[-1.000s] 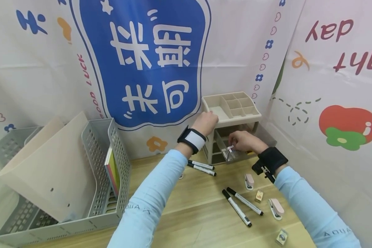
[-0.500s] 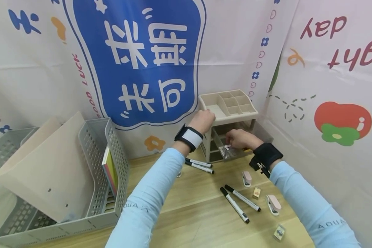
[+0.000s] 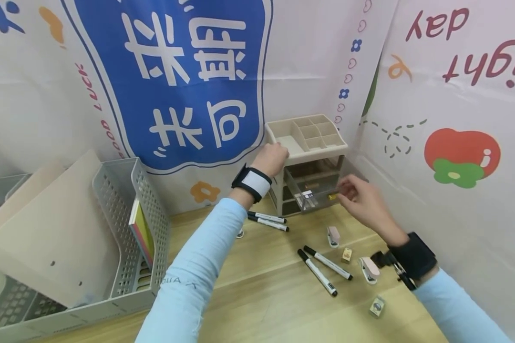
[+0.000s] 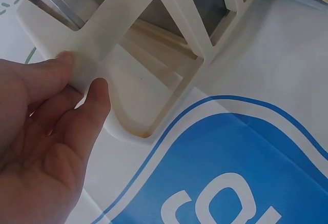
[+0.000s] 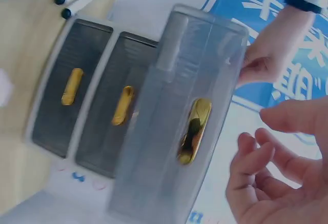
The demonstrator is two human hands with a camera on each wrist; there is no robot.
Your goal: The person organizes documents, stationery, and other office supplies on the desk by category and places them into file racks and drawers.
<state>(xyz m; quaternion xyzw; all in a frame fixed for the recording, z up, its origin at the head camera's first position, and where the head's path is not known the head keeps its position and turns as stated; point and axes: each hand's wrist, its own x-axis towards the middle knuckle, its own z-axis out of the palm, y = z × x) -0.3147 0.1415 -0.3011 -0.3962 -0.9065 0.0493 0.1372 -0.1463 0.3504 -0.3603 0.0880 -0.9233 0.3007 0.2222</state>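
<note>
My left hand (image 3: 271,159) grips the left front corner of a cream desk organizer (image 3: 318,155). In the left wrist view, thumb and fingers pinch the edge of its top. A transparent grey drawer (image 3: 319,202) is pulled out below the divided top tray. Small white pieces (image 3: 307,195) lie at the drawer's left end. My right hand (image 3: 365,202) hovers just off the drawer's front at its right end, fingers loosely bent and holding nothing. The right wrist view shows the gold handle (image 5: 195,130) on the drawer front, apart from the fingertips.
Black-and-white markers (image 3: 317,274) lie on the wooden table, with another pair (image 3: 268,221) beside the organizer. Two pink mini staplers (image 3: 333,236) and two small boxes (image 3: 346,255) sit at the right. A grey file rack (image 3: 154,214) with folders stands left. Printed sheets line the walls.
My right hand has come out of the drawer and moved right, toward me. The left hand keeps its hold on the organizer's corner. The head view has shifted slightly.
</note>
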